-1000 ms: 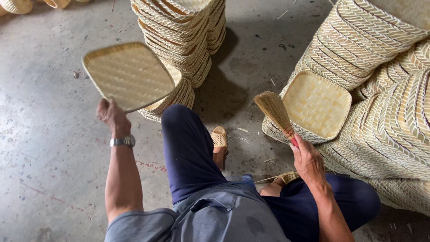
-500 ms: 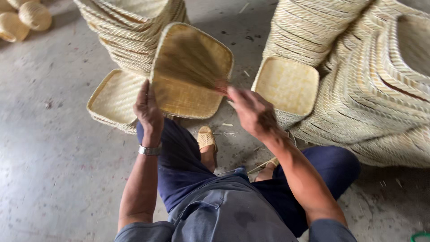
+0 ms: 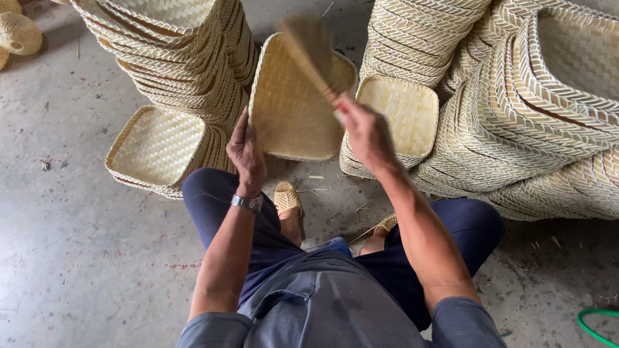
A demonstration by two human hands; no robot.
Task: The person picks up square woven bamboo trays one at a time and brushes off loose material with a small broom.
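**Woven tray held upright, brush laid across its face**

A shallow woven tray (image 3: 293, 106) is held tilted on edge above the knees, its open face turned toward the camera. Its left rim is clamped by the left hand (image 3: 248, 151), fingers closed on the edge; a metal wristwatch (image 3: 247, 202) is worn on that wrist. A straw brush (image 3: 309, 48) is gripped in the closed right hand (image 3: 364, 129) and is seen blurred against the upper part of the tray's inner face.

The person is seated low over a concrete floor (image 3: 77, 258), in dark blue trousers, with woven sandals (image 3: 287, 198) on the feet.

A tall stack of like trays (image 3: 174, 51) stands at upper left, just behind the held tray. A lower stack (image 3: 158, 151) sits on the floor beside the left knee. Another short stack (image 3: 400, 116) rests just right of the right hand, leaning against large heaps of bigger woven baskets (image 3: 535, 103). A round openwork basket (image 3: 19, 32) lies at the far left corner. A green hose (image 3: 596, 322) is noted at bottom right.
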